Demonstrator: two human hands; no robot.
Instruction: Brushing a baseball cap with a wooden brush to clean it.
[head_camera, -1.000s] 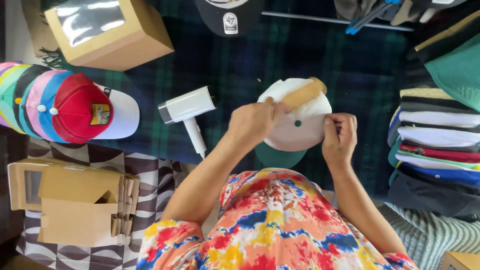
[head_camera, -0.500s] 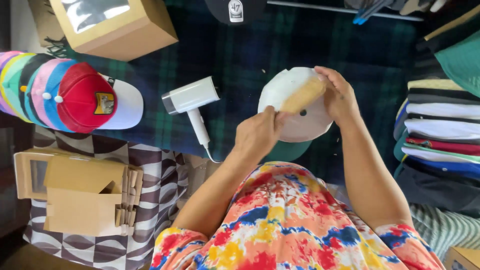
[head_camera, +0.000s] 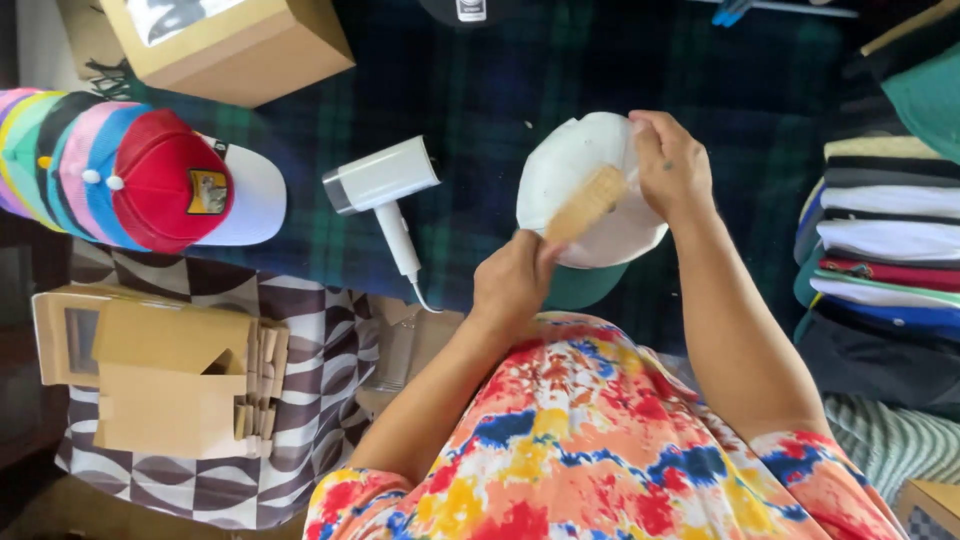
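On a dark plaid cloth (head_camera: 480, 110), left hand (head_camera: 515, 290) grips a brush (head_camera: 585, 203), right hand (head_camera: 672, 165) holds a white cap (head_camera: 570, 165).

A dark green-and-blue plaid cloth (head_camera: 480, 110) covered the table. Nearer, at the left, lay a brown-and-cream checkered fabric (head_camera: 310, 400). Soft daylight fell evenly from above, glinting on the far-left cardboard box (head_camera: 230, 40) window.

A hair dryer (head_camera: 385, 195) lies between stacked caps (head_camera: 130, 180) and the held cap (head_camera: 590, 190).
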